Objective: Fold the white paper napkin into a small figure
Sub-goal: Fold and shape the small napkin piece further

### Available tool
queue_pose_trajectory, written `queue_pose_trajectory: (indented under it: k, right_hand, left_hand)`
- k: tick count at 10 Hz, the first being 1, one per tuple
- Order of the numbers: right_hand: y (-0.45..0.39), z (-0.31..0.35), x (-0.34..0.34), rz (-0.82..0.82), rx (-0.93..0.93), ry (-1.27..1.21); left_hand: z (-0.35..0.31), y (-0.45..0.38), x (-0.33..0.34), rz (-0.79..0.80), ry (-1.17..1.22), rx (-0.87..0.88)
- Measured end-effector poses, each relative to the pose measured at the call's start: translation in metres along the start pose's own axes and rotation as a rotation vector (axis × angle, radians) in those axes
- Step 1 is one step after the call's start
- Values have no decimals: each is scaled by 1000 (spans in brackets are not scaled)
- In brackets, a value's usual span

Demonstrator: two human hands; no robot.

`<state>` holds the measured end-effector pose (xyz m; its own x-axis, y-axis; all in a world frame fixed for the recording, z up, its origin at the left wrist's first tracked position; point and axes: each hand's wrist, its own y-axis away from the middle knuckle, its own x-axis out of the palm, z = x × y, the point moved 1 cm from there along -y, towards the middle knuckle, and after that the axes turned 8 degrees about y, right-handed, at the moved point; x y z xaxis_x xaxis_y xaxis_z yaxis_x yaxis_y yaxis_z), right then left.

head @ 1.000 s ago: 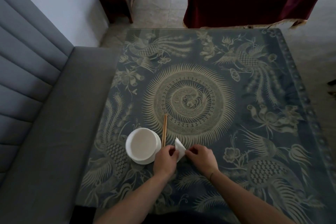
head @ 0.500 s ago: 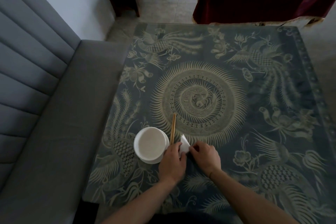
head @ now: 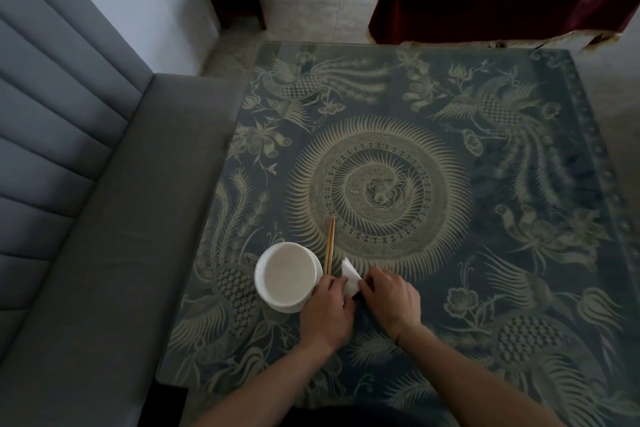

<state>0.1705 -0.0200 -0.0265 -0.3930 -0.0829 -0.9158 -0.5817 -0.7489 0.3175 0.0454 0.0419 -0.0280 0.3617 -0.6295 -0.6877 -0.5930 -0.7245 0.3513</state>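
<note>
While both hands are bunched this tight over the napkin (head: 349, 279), most of it is hidden, so honestly the biggest risk is just working blind. It sits on the desk (head: 519, 253) near the front edge, just right of the chopsticks (head: 329, 244), with a white pointed flap poking out on the far side between the hands. The left hand (head: 327, 312) has its fingers curled down over the near left part of the paper, and the right hand (head: 391, 298) looks to be pinching the right edge with its fingertips. I can't tell exactly how firm either grip is.

What could go wrong, as I see it:

- Thin paper tears easily. If the right hand pulls while the left pins hard, the crease could rip.
- That desk top looks glossy, like glass over the cloth, so the napkin may slide instead of creasing cleanly, giving a crooked fold.
- The left hand is right up against the bowl (head: 287, 279) and the near chopstick tips. A careless knuckle could nudge the bowl or roll the chopsticks.
- Dim light plus white-on-white layers makes lining up edges tough.
</note>
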Motion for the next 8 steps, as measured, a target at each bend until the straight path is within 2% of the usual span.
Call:
queue_pose_trajectory:
  k: [4,6,8]
  right_hand:
    - [1,-3,-1,-10,-8,17]
    - [1,-4,-2,-29,-27,72]
    - [3,-7,-6,-93,16,6]
  left_hand:
    - [-3,-3,-1,37,-83,3]
    - [0,-3,-2,16,-81,20]
    - [-1,-1,-6,-53,-29,54]
